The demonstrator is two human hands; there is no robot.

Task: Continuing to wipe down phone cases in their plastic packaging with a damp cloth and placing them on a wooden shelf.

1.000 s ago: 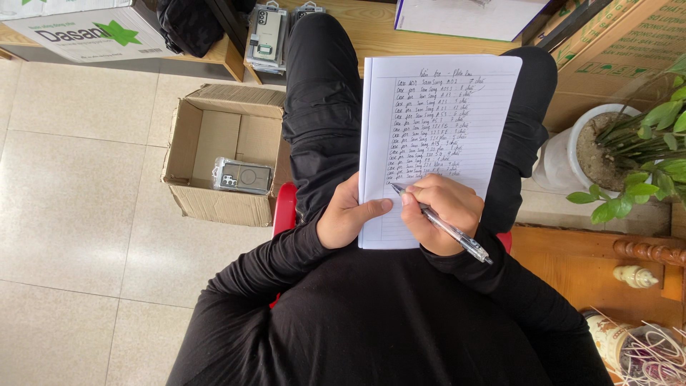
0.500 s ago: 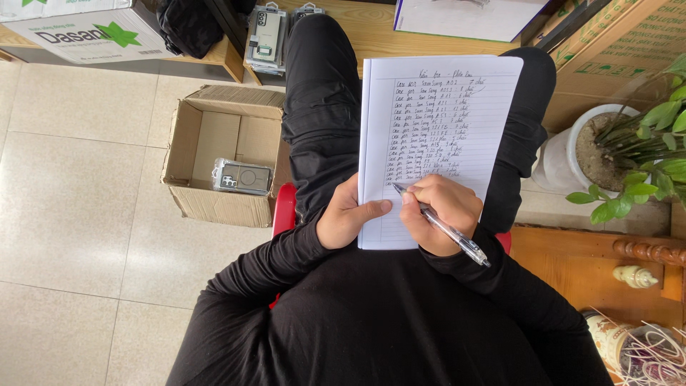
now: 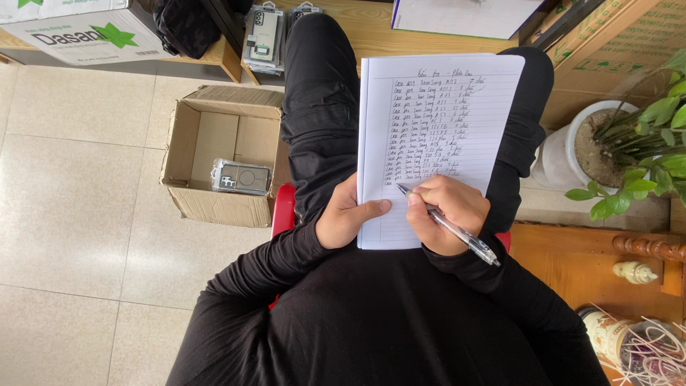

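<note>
The right hand (image 3: 446, 214) has its fingers clenched around a pen (image 3: 446, 225), the tip resting on the lined page of a notebook (image 3: 436, 136) that lies open across the person's lap. The left hand (image 3: 350, 218) grips nothing; it lies flat along the notebook's left edge with the thumb stretched over the paper, pinning the page down.

As for how far the writing has got: handwritten rows fill the page from the heading down to where the pen tip sits, roughly two thirds of the way down. Below that the ruled lines are blank, so by my judgement a few more rows would fit on this sheet (how many entries remain to be listed cannot be read from the scene).

On the tiled floor to the person's left stands an open cardboard box (image 3: 193, 207), holding one packaged phone case (image 3: 241, 177) and otherwise bare inside. More packaged cases (image 3: 264, 36) stand beyond the knee at the edge of a wooden shelf (image 3: 221, 56). To the right, a potted plant (image 3: 629, 143) in a white pot stands close by the right knee, apart from the notebook
</note>
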